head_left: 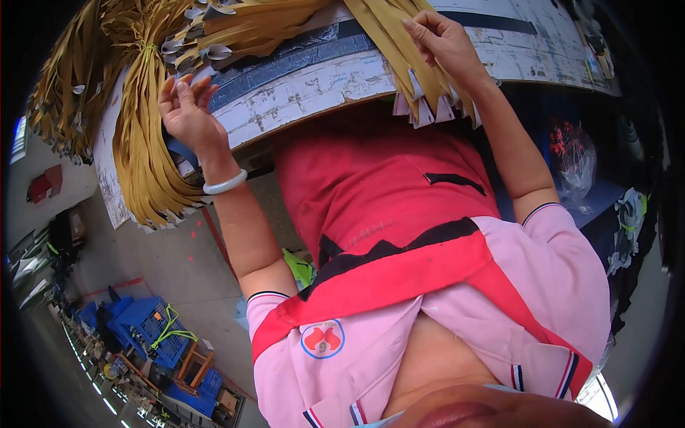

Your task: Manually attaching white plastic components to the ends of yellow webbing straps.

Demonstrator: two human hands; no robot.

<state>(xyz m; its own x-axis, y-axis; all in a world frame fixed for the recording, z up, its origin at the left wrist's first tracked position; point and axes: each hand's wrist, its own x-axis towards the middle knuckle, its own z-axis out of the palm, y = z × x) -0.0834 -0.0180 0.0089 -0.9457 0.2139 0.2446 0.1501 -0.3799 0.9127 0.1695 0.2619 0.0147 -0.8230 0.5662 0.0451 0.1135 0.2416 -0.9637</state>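
Observation:
My left hand [187, 114] is raised at the table's front edge, its fingers loosely bent and apart, with nothing visible in it. Beside it, a tied bundle of mustard-brown fabric strips [139, 135] drapes over the edge. My right hand [451, 50] hovers over or touches another flat bunch of brown strips [396, 43]; contact cannot be made out. Its fingers are bent with a gap between them, and I see nothing gripped. The white-backed ends [424, 110] of this bunch hang over the front edge. More strips [250, 28] lie between my hands.
The worn white table [300, 100] has dark tape along it. Further strip bundles [68, 85] hang at the far left. Blue crates [153, 324] stand on the floor at lower left. A plastic-wrapped item [573, 160] sits on the shelf under the table at right.

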